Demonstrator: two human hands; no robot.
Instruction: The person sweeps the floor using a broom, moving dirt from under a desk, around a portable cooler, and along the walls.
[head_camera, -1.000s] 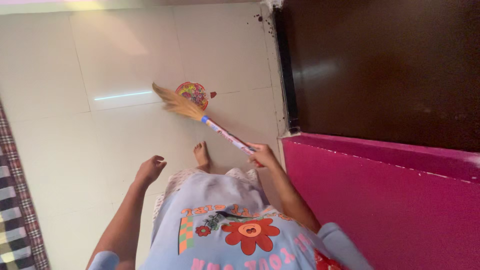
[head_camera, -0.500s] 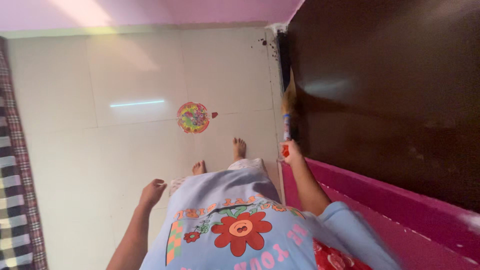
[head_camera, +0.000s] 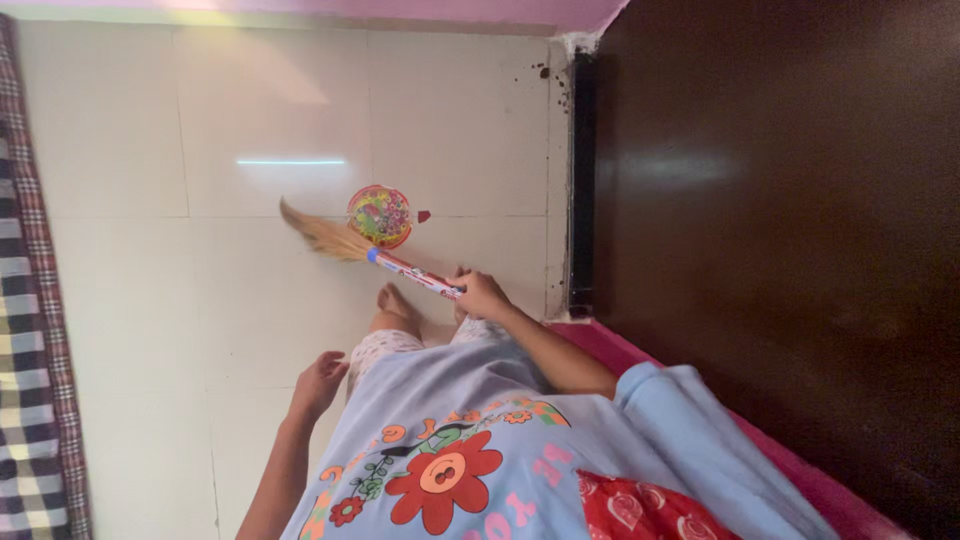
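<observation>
— What sort of place is this?

— A home, an ordinary room in a house. The floor (head_camera: 250, 300) is laid with pale square tiles, and a dark wooden door (head_camera: 780, 200) fills the right side.

— Anything else homely?

— A checked cloth (head_camera: 30, 350) lies along the left edge, a pink wall (head_camera: 400, 10) runs across the top, and the person stands barefoot on the tiles with a straw broom (head_camera: 345, 245) beside a small colourful toy (head_camera: 380, 215).
</observation>
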